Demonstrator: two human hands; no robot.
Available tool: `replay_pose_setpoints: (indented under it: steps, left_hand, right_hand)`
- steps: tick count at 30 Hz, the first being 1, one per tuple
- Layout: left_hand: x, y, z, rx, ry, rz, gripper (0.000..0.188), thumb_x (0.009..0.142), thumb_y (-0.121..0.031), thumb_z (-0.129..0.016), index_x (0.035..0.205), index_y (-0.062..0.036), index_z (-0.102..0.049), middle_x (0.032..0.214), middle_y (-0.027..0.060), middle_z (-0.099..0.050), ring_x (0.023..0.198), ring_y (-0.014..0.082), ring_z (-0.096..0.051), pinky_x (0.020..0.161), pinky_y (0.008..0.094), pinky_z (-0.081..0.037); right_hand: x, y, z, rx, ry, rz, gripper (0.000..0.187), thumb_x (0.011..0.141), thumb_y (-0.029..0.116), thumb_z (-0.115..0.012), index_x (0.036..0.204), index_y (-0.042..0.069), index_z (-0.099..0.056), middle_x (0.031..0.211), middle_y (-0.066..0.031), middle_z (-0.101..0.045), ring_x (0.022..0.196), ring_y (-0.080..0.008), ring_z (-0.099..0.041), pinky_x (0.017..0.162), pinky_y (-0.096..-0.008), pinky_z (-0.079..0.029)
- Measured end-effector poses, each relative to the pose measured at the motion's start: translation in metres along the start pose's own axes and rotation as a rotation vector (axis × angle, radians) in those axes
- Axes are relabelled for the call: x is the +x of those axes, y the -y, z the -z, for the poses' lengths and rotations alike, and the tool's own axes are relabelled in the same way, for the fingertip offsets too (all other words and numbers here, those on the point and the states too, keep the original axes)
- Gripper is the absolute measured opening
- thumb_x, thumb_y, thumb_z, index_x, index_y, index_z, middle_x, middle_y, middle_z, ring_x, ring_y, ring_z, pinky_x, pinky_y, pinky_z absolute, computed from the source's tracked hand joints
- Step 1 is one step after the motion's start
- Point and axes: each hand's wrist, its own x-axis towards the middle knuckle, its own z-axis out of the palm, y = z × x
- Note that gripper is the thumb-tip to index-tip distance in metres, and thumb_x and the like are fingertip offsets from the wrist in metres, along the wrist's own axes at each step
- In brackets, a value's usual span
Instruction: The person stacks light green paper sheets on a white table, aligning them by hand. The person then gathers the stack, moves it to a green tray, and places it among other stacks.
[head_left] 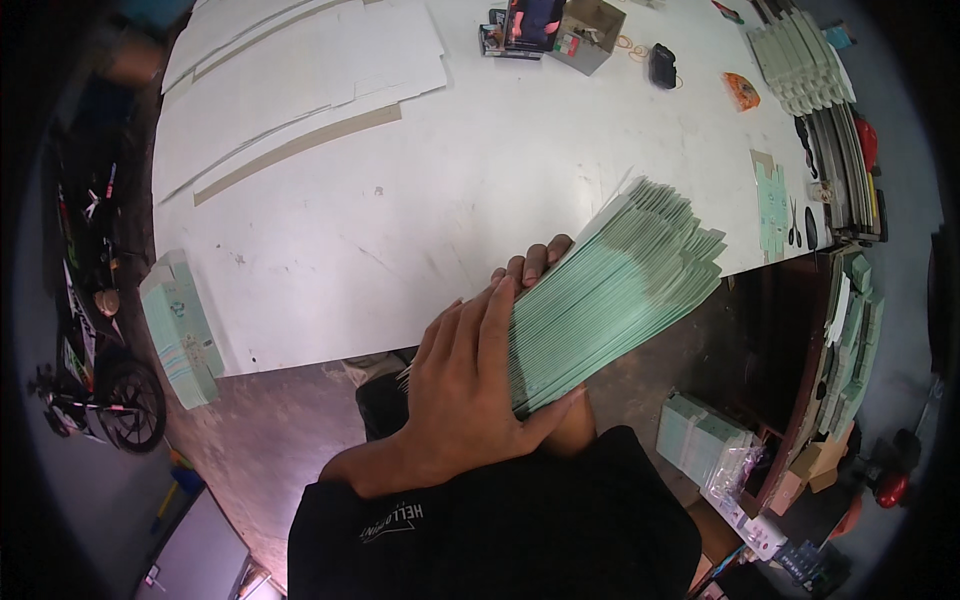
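workshop, wide white worktable point(330, 250), large flat sheets point(320, 60), stacked green card point(610, 295), scissors point(796, 236)

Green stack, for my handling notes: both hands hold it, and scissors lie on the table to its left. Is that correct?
Wrong side: the head view shows the scissors to the right of the green stack. They do lie on the table, and left hand and right hand hold the stack.

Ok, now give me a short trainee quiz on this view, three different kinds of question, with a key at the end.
1. Multiple choice: what colour is the held stack? A pink, B pale green, C black.
2. True or false: a pair of scissors lies on the white table.
3. Fill in: the hand whose back shows most fully is the ___ one.

Key: 1. B; 2. True; 3. left, the left hand.
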Motion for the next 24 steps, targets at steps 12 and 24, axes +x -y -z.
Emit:
replay_pose_setpoints:
  steps: [12, 24]
  left_hand:
    - [-0.006, 0.087, -0.038, -0.334, -0.306, 0.149, 0.088, 0.091, -0.072, -0.063, 0.117, 0.0122, -0.06, 0.096, 0.0247, -0.068, 0.086, 0.0392, -0.071, 0.074, 0.0463, -0.056]
    - [0.013, 0.098, -0.002, -0.603, -0.143, 0.08, 0.084, 0.075, -0.048, -0.092, 0.128, 0.0074, -0.059, 0.11, 0.0197, -0.073, 0.102, 0.0277, -0.073, 0.089, 0.0387, -0.057]
  right_hand:
    - [-0.051, 0.019, 0.001, -1.088, -0.088, -0.199, 0.085, 0.074, 0.02, -0.084, 0.148, -0.006, -0.05, 0.147, -0.0245, -0.057, 0.131, -0.0406, -0.059, 0.113, -0.0521, -0.049]
    - [0.016, 0.014, -0.04, -0.878, -0.172, -0.205, 0.078, 0.07, 0.023, -0.097, 0.134, -0.005, -0.063, 0.138, -0.0172, -0.064, 0.12, -0.0276, -0.063, 0.106, -0.0405, -0.05]
